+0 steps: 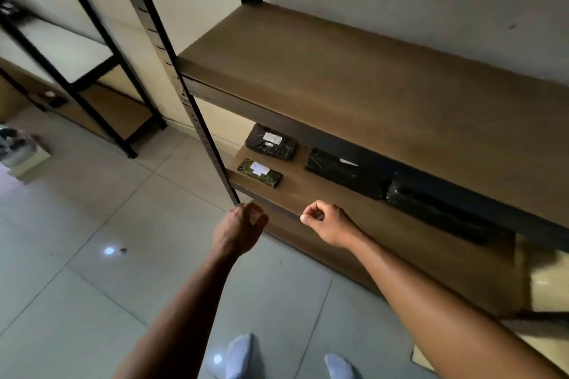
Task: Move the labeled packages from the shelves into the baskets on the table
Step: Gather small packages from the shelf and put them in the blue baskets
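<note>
Black pack (271, 142) with a white label lies at the back left of the lower shelf (303, 194), mid-frame; a green pack (259, 172), also labelled, is just in front of it near the edge. A long pack (341, 172) lies to their right and a black roll (431, 209) further right, both partly under the upper board (338, 71). Left hand (240, 226) and right hand (328, 221) hang lower in the frame by the shelf's front edge, apart, fingers curled into the palms, holding nothing
</note>
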